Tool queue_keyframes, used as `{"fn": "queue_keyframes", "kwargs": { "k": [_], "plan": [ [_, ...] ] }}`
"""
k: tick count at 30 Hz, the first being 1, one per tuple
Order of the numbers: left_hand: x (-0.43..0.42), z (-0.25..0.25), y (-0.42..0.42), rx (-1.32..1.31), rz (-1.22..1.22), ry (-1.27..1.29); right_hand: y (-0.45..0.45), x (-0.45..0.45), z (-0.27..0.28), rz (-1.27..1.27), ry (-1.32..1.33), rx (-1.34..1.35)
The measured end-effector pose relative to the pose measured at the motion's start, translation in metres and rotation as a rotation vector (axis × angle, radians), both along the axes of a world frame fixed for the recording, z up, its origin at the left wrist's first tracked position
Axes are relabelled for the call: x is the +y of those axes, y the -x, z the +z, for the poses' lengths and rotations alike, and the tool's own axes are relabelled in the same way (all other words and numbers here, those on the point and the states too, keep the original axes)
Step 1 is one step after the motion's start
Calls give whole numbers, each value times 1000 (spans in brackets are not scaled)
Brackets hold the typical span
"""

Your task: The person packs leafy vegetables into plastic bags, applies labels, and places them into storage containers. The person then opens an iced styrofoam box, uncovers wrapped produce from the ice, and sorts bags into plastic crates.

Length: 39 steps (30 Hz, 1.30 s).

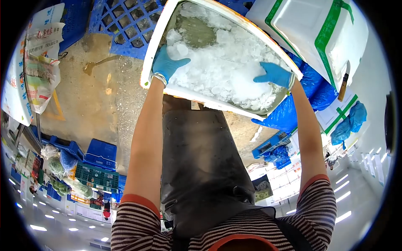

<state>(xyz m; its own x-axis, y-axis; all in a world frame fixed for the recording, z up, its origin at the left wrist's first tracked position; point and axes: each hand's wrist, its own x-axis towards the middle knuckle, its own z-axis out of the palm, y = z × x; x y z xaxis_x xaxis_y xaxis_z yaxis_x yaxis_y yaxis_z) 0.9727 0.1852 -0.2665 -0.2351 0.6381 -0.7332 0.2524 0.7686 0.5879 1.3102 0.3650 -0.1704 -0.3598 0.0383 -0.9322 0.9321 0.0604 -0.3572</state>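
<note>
A white foam box point(147, 54) full of crushed ice point(226, 58) stands in front of me, with murky water showing at its far left part. My left hand point(167, 65), in a blue glove, lies inside the box by its left wall, thumb stretched out over the ice. My right hand point(274, 75), gloved the same way, reaches over the right wall with its thumb and fingers apart, touching or just above the ice. Neither hand shows anything held. Whatever lies beneath the ice is hidden.
A blue plastic crate point(125, 25) lies behind the box. At the right stand a white foam box with green tape point(301, 25), blue plastic bags point(314, 83) and a wooden-handled tool point(343, 85). Several crates, including a green one point(97, 178), stand at lower left on the wet floor point(83, 100).
</note>
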Motion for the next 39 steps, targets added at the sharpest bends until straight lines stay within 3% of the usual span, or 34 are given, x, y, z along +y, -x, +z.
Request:
{"fn": "queue_keyframes", "kwargs": {
  "k": [3, 6, 7, 8, 11, 12, 14, 19, 23, 25, 26, 28, 29, 30, 32, 36, 39],
  "plan": [
    [-3, 4, 5, -115, 34, -19, -71, -37, -32, -26, -231, -82],
    [-18, -7, 8, 45, -29, -74, -42, -27, -11, 334, -412, -279],
    [-21, -10, 9, 51, -15, -60, -21, -31, -2, 362, -615, -225],
    [-26, -14, 8, 54, -2, -43, -8, -37, -5, 212, -783, 28],
    [-32, -14, 4, 27, 103, -181, 81, -31, -18, 231, -741, 562],
    [-34, -11, 5, 23, 130, -231, 103, -34, -35, 239, -638, 581],
    [-39, -2, 6, 63, 67, -256, 151, -31, -69, 277, -262, 428],
    [-43, 16, 5, -3, 96, -213, 211, -21, -95, 676, -3, 82],
    [-51, 40, 0, -66, 214, -208, 181, -58, -84, 761, -527, 220],
    [-65, 62, 0, -164, 324, -141, 171, -72, -93, 746, -628, 246],
    [-72, 69, -1, -192, 264, -100, 170, -74, -94, 737, -681, 264],
    [-85, 77, -4, -249, 137, -13, 181, -65, -103, 728, -514, 220],
    [-87, 73, -11, -187, -11, -176, 189, -55, -99, 721, -438, 195],
    [-89, 71, -18, -303, 27, -85, 196, -45, -94, 762, -313, 144],
    [-76, 65, -32, -318, -76, -195, 207, -27, -78, 837, -48, 37],
    [-74, 37, -50, -162, -277, -333, 182, -53, -81, 817, -372, 290],
    [-71, 25, -55, -69, -447, -341, 183, -52, -89, 970, -296, 269]
  ]
}}
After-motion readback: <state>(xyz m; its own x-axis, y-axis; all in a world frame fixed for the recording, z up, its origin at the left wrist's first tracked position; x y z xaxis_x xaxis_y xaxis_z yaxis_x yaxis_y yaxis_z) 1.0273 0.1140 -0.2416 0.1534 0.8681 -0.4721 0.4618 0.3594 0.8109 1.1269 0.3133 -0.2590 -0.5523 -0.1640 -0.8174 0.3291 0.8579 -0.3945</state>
